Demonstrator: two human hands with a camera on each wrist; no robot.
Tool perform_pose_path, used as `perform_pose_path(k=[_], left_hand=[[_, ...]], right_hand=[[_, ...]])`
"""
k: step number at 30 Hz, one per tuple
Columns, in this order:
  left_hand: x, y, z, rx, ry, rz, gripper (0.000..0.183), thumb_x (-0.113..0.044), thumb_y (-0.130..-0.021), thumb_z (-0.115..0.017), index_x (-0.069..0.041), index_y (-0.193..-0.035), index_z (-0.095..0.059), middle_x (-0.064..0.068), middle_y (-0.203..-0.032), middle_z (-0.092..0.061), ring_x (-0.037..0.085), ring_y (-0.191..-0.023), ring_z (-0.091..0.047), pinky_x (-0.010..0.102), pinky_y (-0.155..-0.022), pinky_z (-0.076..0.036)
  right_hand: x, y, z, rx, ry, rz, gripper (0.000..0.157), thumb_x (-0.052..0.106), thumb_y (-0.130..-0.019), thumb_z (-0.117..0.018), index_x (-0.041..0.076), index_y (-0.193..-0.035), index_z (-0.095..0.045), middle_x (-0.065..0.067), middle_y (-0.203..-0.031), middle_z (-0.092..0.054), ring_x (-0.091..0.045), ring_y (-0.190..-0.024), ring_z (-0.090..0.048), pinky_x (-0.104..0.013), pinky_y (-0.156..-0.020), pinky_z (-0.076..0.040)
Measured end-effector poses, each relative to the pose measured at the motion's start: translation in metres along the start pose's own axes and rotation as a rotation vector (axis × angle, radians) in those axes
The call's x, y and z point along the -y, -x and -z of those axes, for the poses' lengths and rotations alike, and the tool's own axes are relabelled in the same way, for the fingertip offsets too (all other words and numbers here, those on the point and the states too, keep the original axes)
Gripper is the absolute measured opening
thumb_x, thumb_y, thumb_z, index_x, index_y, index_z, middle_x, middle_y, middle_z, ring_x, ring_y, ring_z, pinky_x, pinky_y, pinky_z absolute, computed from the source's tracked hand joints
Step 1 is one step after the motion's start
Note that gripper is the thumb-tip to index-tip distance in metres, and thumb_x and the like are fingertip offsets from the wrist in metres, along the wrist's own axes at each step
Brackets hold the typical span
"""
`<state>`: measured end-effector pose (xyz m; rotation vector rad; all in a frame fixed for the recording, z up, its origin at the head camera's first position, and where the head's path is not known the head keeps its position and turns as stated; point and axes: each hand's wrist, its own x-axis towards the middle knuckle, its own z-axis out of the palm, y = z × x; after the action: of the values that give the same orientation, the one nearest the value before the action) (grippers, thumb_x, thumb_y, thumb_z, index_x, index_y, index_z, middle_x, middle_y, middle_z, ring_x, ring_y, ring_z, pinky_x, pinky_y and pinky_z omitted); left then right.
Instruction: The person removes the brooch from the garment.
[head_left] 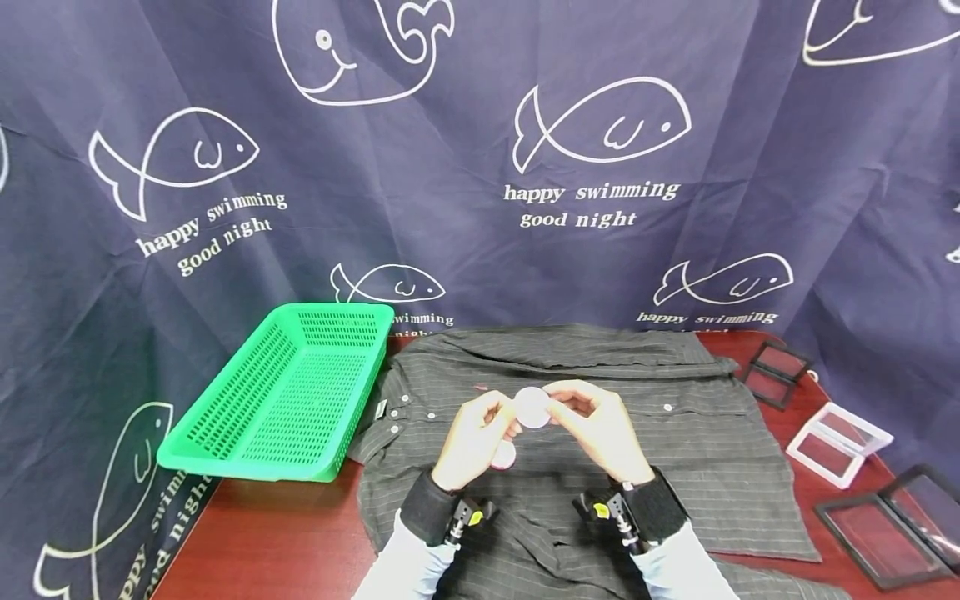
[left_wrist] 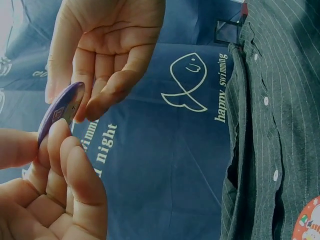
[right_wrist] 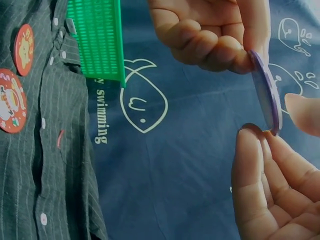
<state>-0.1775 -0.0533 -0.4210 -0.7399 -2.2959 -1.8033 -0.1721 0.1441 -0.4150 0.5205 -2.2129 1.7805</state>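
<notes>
Both hands meet over a dark striped shirt [head_left: 600, 467] spread on the table. Between them is a round purple-edged badge [head_left: 532, 407], seen nearly edge-on in the wrist views. My left hand [head_left: 474, 433] pinches its left edge between thumb and fingers. At the opposite edge, my right hand [head_left: 600, 425] holds it with thumb and fingertips. Two round red badges lie on the shirt in the right wrist view: one with a yellow figure [right_wrist: 23, 50], one with a snowman-like picture [right_wrist: 11, 102]. The head view shows one red-rimmed badge [head_left: 503, 454] beside the left hand.
A green plastic basket [head_left: 348, 383] stands at the left of the red table [head_left: 277, 542]. Along the right edge are a small black frame [head_left: 776, 375], a white frame [head_left: 840, 446] and a larger black frame [head_left: 892, 533]. A blue fish-print curtain [head_left: 480, 250] hangs behind.
</notes>
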Motion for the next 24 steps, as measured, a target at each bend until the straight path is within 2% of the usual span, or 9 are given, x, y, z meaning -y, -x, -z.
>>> perform_pose_path(k=[3,5,8,12,16,20,24], left_hand=[[0.0,0.001,0.0,0.004,0.009,0.013,0.02,-0.011,-0.098,-0.057,0.005,-0.086,-0.063,0.022,-0.074,-0.067,0.025,-0.065,-0.064,0.021,-0.063,-0.054],[0.001,0.001,0.0,0.006,0.016,0.022,0.02,-0.011,-0.098,-0.057,0.005,-0.087,-0.063,0.023,-0.074,-0.067,0.024,-0.066,-0.064,0.021,-0.063,-0.054],[0.0,0.0,0.0,0.005,0.026,0.035,0.021,-0.011,-0.098,-0.057,0.006,-0.087,-0.063,0.024,-0.074,-0.066,0.014,-0.064,-0.063,0.023,-0.063,-0.055],[-0.003,0.0,0.002,-0.005,0.037,0.045,0.022,-0.01,-0.098,-0.057,0.007,-0.087,-0.063,0.025,-0.073,-0.065,0.001,-0.063,-0.058,0.035,-0.062,-0.059],[-0.007,0.0,0.004,-0.012,0.039,0.066,0.022,-0.01,-0.098,-0.056,0.008,-0.087,-0.063,0.026,-0.073,-0.064,0.002,-0.061,-0.058,0.042,-0.062,-0.059],[-0.01,0.002,0.004,-0.023,0.042,0.086,0.023,-0.01,-0.099,-0.055,0.007,-0.086,-0.063,0.026,-0.073,-0.063,0.006,-0.06,-0.059,0.029,-0.059,-0.057],[-0.012,0.002,0.005,-0.032,0.052,0.107,0.023,-0.01,-0.099,-0.055,0.007,-0.084,-0.062,0.026,-0.072,-0.063,0.005,-0.058,-0.059,0.02,-0.057,-0.053]], right_hand=[[0.002,0.002,0.002,-0.031,-0.002,0.001,0.022,0.003,-0.086,-0.072,-0.003,-0.107,-0.069,-0.022,-0.095,-0.072,0.0,-0.082,-0.068,-0.017,-0.074,-0.055],[0.004,0.002,0.004,-0.05,0.001,0.007,0.023,0.004,-0.086,-0.073,-0.002,-0.107,-0.069,-0.021,-0.098,-0.072,0.0,-0.084,-0.068,-0.016,-0.076,-0.055],[0.006,0.003,0.006,-0.063,-0.008,0.035,0.023,0.005,-0.086,-0.072,-0.002,-0.108,-0.069,-0.021,-0.099,-0.072,-0.003,-0.087,-0.069,-0.016,-0.079,-0.055],[0.009,0.004,0.009,-0.055,-0.007,0.099,0.023,0.002,-0.087,-0.071,-0.002,-0.109,-0.069,-0.022,-0.101,-0.071,-0.005,-0.091,-0.07,-0.017,-0.082,-0.054],[0.011,0.006,0.013,-0.044,0.032,0.154,0.024,0.001,-0.086,-0.071,0.002,-0.11,-0.069,-0.018,-0.102,-0.071,-0.002,-0.092,-0.068,-0.017,-0.083,-0.054],[0.011,0.007,0.016,-0.025,0.074,0.191,0.026,0.0,-0.084,-0.073,0.007,-0.109,-0.07,-0.015,-0.102,-0.071,-0.001,-0.092,-0.068,-0.017,-0.083,-0.054],[0.009,0.007,0.017,0.0,0.127,0.228,0.029,0.001,-0.083,-0.074,0.01,-0.111,-0.07,-0.008,-0.103,-0.072,-0.01,-0.092,-0.069,-0.019,-0.082,-0.054]])
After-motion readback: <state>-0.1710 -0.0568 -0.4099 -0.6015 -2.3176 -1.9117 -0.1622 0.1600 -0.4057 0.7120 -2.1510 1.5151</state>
